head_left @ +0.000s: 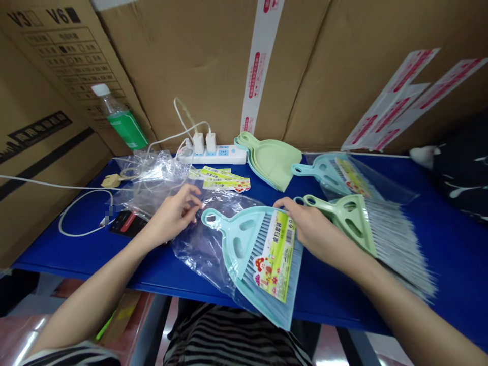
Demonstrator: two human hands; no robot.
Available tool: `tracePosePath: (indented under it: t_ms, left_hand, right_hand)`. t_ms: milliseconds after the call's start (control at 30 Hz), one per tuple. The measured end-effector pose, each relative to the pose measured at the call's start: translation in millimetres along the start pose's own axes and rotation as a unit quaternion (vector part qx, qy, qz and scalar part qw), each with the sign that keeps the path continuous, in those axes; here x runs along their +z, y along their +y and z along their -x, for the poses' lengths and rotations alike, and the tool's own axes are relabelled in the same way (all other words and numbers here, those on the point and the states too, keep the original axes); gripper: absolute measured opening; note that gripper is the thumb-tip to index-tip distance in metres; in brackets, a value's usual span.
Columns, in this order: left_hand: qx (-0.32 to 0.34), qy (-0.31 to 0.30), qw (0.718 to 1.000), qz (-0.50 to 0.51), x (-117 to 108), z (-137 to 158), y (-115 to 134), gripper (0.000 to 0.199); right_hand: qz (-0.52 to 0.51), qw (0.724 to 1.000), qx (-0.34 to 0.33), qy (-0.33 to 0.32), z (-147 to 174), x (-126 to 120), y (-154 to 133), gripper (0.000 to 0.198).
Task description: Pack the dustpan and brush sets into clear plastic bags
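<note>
A light-blue dustpan and brush set, the brush nested in the pan under a printed label card, lies tilted at the table's front edge. It sits at least partly inside a clear plastic bag. My right hand grips the pan's upper right edge, thumb and fingers closed on it. Beside the handle, my left hand has curled fingers pinching at the bag's open end; the film between the fingertips is hard to see.
Stacked dustpans stand at the back by a power strip. To the right lie a bagged blue set and brushes. Label cards, empty bags, a phone, cables and a bottle occupy the left.
</note>
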State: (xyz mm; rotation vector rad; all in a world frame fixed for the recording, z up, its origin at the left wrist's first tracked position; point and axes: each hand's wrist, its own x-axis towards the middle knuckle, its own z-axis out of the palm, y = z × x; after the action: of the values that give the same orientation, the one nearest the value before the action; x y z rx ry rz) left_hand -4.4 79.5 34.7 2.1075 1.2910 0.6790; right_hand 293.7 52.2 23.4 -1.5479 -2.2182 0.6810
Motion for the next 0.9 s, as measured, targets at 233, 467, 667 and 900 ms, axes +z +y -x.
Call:
tracePosePath:
  t_ms: [233, 467, 667, 900]
  left_hand:
    - [-0.026, -0.011, 0.997, 0.070, 1, -3, -4, 0.027]
    - [-0.020, -0.031, 0.999, 0.030, 5, -5, -5, 0.018]
    - [0.010, -0.025, 0.999, 0.020, 6, -5, -5, 0.012]
    - [0.024, -0.025, 0.999, -0.009, 7, -4, -5, 0.007]
  right_hand:
    - [-0.012, 1.000, -0.003, -0.006, -2, 2, -1, 0.024]
    - [-0.006, 0.998, -0.053, 0.033, -4, 4, 4, 0.024]
    - [-0.017, 1.000, 0.005, 0.013, -4, 2, 2, 0.026]
    - [-0.140, 0.990, 0.025, 0.020, -8, 2, 11, 0.022]
